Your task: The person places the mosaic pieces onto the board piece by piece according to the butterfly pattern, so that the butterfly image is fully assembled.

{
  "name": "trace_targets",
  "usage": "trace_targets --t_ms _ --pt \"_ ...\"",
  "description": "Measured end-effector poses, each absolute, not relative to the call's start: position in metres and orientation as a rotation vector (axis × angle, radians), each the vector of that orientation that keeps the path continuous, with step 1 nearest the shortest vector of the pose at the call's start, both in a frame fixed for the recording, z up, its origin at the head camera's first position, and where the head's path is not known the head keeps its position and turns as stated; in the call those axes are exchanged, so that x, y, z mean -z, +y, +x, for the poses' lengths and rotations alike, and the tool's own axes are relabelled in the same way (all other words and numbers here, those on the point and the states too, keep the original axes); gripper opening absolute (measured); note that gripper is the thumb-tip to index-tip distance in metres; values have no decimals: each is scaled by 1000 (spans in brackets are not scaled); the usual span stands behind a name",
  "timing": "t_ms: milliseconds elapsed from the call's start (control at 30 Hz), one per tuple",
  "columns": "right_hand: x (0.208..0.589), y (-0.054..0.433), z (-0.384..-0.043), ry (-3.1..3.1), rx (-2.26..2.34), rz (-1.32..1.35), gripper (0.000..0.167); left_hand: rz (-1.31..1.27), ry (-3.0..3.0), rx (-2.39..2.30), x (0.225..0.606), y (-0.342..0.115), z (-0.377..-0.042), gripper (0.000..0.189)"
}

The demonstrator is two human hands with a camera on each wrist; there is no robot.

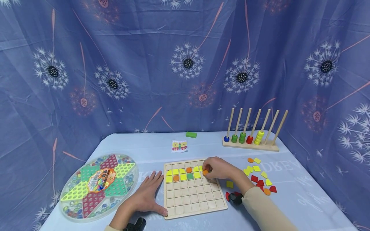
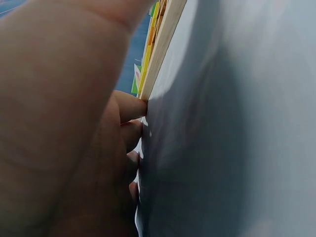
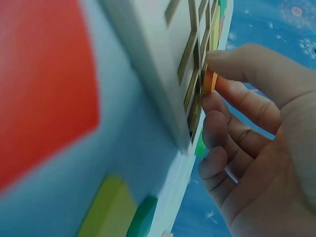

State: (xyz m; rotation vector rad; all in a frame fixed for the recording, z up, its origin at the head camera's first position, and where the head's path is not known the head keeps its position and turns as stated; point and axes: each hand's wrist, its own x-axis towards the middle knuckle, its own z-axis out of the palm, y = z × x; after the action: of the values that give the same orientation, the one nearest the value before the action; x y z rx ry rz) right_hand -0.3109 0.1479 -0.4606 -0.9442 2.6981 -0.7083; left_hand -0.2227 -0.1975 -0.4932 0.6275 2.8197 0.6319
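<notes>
1. Right hand [image 1: 221,168]: fingers clamped on an orange piece [image 1: 205,172] at the far right part of the wooden grid board [image 1: 195,199]; cannot tell whether it is seated.
2. Left hand [image 1: 145,195]: fingers straight, thumb spread apart, its tip touching the board's near left corner.
3. Yellow tiles [image 1: 197,175] and a green square [image 1: 189,176] occupy far rows.
4. A butterfly card [image 1: 179,146] lies beyond the board.

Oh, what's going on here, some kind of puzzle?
A person's right hand pinches an orange piece at a wooden grid board, while the left hand lies by its left edge, thumb at the near corner. Yellow, orange and green tiles sit in some cells. More loose pieces lie to the right, and a butterfly card lies beyond the board.
</notes>
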Motion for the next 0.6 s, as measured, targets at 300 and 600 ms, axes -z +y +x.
trace_targets --t_ms 300,600 --pt "460 140 -312 2705 668 -963 18 616 2818 -624 492 -198 -223 140" --pt "460 141 -309 2718 664 -961 14 605 2825 -618 492 -196 -222 140"
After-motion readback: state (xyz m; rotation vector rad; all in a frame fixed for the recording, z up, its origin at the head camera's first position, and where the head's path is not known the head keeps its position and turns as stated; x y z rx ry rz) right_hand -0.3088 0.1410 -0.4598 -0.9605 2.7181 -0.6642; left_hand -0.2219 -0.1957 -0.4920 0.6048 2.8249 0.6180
